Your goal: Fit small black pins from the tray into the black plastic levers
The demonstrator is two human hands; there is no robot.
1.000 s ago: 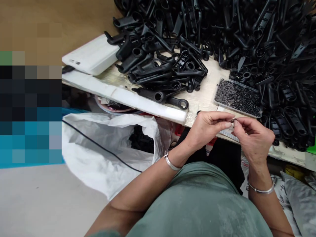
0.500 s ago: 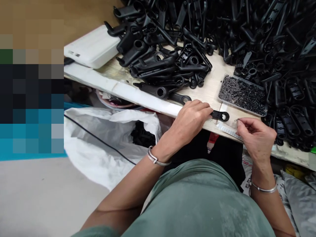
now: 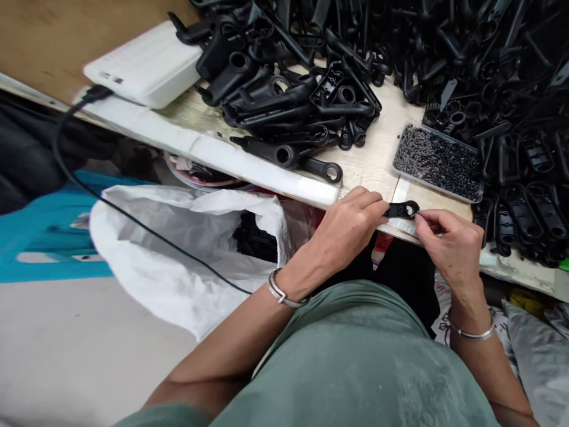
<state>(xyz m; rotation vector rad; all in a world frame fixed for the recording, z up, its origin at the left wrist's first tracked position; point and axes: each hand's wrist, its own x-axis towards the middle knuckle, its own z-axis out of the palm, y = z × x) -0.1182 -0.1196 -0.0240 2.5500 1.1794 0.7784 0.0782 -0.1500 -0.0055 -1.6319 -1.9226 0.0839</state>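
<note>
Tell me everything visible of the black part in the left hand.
The black part looks like plastic: narrow, with a rounded ring end around a hole. It is held crosswise at the front edge of the bench, ring towards the right hand. The left hand grips and hides its other end; whether the right touches it is unclear.

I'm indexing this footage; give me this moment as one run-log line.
left hand: holds black part | right hand: at its ring end, pinch contents unclear | nearby: clear tray of small dark pieces, heaped black parts
</note>
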